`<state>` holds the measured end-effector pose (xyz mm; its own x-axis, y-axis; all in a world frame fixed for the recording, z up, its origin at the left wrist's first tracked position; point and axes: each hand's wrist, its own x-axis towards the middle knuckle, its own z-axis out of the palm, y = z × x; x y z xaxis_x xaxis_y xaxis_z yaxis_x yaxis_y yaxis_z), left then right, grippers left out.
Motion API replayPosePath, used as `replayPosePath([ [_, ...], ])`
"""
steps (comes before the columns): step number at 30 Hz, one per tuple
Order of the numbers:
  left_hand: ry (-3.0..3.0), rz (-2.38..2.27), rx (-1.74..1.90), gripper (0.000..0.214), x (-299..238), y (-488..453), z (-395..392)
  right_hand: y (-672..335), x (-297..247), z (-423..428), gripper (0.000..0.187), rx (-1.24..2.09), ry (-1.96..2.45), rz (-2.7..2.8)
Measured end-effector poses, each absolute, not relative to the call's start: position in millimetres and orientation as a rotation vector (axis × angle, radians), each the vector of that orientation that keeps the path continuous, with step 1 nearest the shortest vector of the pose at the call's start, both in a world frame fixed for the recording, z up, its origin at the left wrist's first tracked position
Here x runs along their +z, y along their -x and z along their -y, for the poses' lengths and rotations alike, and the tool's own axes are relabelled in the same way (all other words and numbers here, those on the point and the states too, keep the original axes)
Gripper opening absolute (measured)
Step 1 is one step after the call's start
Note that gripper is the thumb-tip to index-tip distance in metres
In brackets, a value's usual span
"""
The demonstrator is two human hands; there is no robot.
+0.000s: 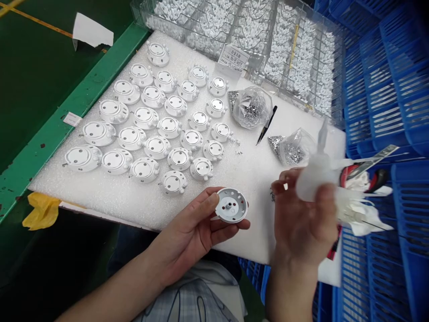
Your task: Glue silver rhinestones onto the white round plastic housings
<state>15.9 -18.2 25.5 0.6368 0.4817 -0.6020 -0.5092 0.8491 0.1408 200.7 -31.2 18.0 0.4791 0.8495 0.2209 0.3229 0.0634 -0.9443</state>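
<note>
My left hand (197, 226) is closed on a round white plastic housing (231, 205), hollow side up, just off the near edge of the white foam sheet (258, 174). To its right my right hand (301, 214) grips a soft translucent squeeze bottle (317, 172) whose thin nozzle points up; the bottle is blurred by motion. Several finished white round housings (157, 129) lie in rows on the left of the foam.
Two clear bags of small metal parts (251, 107) (293, 147) and black tweezers (266, 125) lie on the foam. Clear trays of white parts (254, 31) stand at the back. Blue crates (385, 89) line the right side, a green bench edge (67, 116) the left.
</note>
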Motion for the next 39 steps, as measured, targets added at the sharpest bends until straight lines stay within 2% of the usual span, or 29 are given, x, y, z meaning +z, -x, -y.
replayPosePath([
  [4, 0.035, -0.661, 0.575, 0.026, 25, -17, 18, -198, 10, 38, 0.021, 0.561, 1.649, 1.154],
  [10, 0.015, -0.612, 0.565, 0.030, 27, -17, 28, -187, 2, 29, 0.012, 0.401, 1.810, 1.548],
  [12, 0.015, -0.593, 0.554, 0.031, 27, -17, 31, -186, 5, 29, 0.017, 0.362, 1.776, 1.592],
  [14, 0.014, -0.600, 0.559, 0.029, 26, -18, 32, -190, 13, 35, 0.035, 0.314, 1.748, 1.603],
  [16, 0.015, -0.619, 0.567, 0.025, 24, -18, 32, -201, 22, 48, 0.042, 0.089, 1.720, 1.483],
  [19, 0.013, -0.640, 0.565, 0.018, 22, -19, 30, -232, 31, 75, 0.012, -0.595, 1.578, 1.052],
  [21, 0.005, -0.638, 0.564, 0.014, 21, -20, 31, -258, 31, 92, 0.016, -0.888, 1.479, 0.822],
  [23, -0.007, -0.631, 0.569, 0.012, 20, -20, 32, -280, 26, 103, 0.018, -0.786, 1.629, 0.769],
  [26, -0.028, -0.618, 0.574, 0.018, 18, -21, 35, -299, 16, 109, 0.030, -0.591, 1.841, 0.811],
  [30, -0.035, -0.633, 0.582, 0.029, 17, -22, 35, -310, 6, 104, 0.018, -0.693, 1.928, 0.840],
  [35, -0.038, -0.639, 0.568, 0.029, 18, -22, 34, -326, -1, 98, 0.011, -0.733, 1.849, 0.781],
  [39, -0.185, -0.641, 0.620, 0.030, 22, -21, 39, -324, -2, 96, 0.011, -0.751, 1.825, 0.787],
])
